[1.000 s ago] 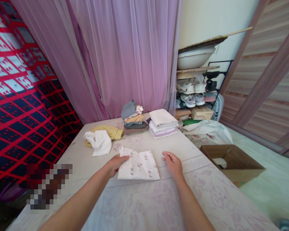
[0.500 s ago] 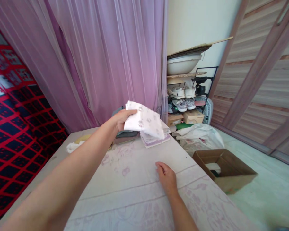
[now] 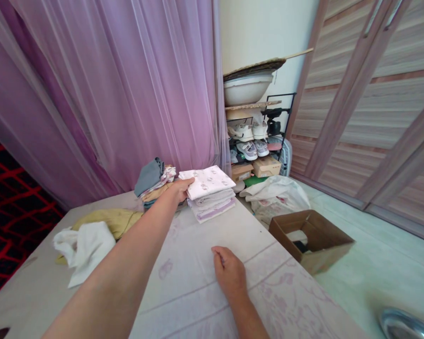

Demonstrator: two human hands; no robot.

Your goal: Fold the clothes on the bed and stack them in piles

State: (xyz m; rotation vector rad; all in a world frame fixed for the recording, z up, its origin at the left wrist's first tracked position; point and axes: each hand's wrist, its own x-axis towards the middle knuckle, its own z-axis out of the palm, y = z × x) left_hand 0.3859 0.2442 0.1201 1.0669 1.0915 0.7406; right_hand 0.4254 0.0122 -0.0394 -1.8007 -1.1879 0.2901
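Observation:
My left hand (image 3: 182, 189) reaches far forward, its thumb on top of a folded white printed cloth (image 3: 209, 181) and its fingers under the near left edge. That cloth lies on a stack of folded white and lilac cloths (image 3: 214, 205). Close to the camera, my right hand (image 3: 229, 270) rests on the pale floral bed cover (image 3: 183, 292); its fingers are curled in, and nothing shows in them. Left of the stack, partly behind my left arm, is a pile of folded clothes (image 3: 151, 176) in grey, tan and pink.
A white cloth (image 3: 92, 247) and a mustard garment (image 3: 115, 220) lie on the left. Purple curtains (image 3: 127, 94) hang behind. Beyond the right edge are an open cardboard box (image 3: 313, 240), a plastic bag (image 3: 277, 195), a shoe rack (image 3: 286, 113) and a metal basin (image 3: 410, 325) on the floor.
My left hand has brought the white printed cloth from above the stack down onto it. The view has turned right, showing more of the clothes pile. My right hand stays curled on the bed.

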